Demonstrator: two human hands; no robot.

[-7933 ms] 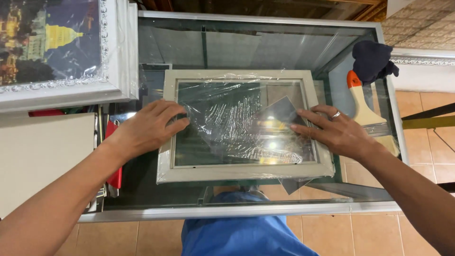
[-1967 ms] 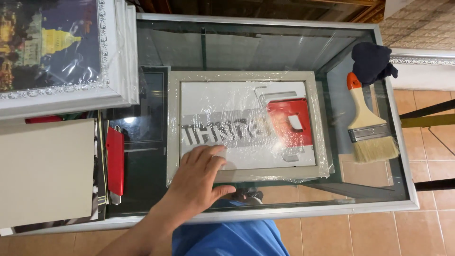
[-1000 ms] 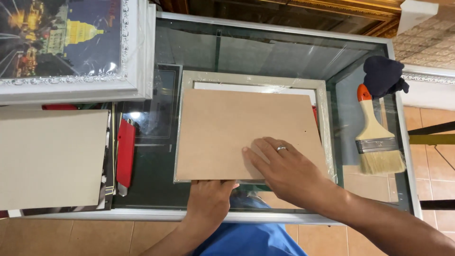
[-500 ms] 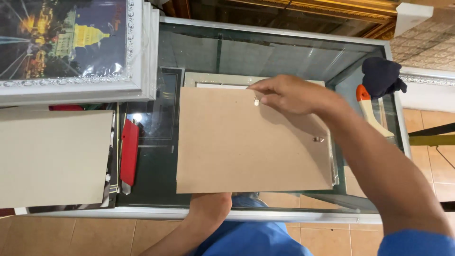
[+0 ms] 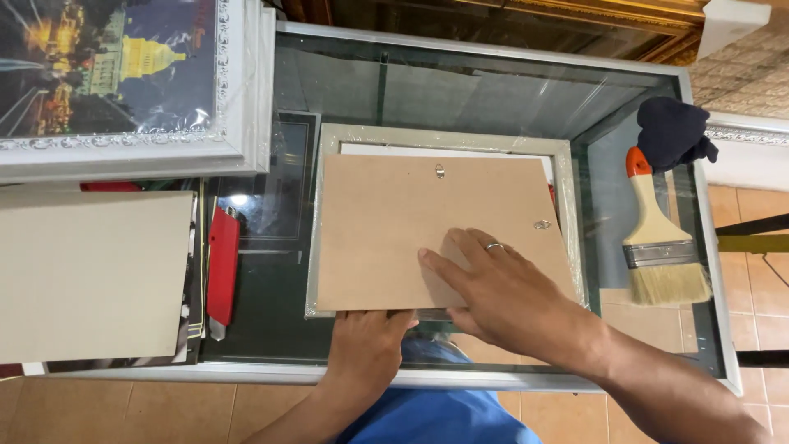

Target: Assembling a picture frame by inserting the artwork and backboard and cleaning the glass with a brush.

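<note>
Right hand (image 5: 501,288) back from the far edge of the board (image 5: 436,230), now flat on its near right part, fingers spread. Left hand (image 5: 366,341) at the board's near edge as half a second ago. Earlier the frame (image 5: 567,205) lay open under clear film; the board now covers it, slightly skewed, near the table's (image 5: 493,380) front edge.

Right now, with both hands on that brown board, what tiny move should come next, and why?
Probably slide the brown backing board a little away from the person, up into the silver picture frame. A white strip shows above its far edge, and its near edge lies over the frame's bottom rail, so it isn't seated. The right hand presses flat on the board; the left hand grips the near edge.
</note>
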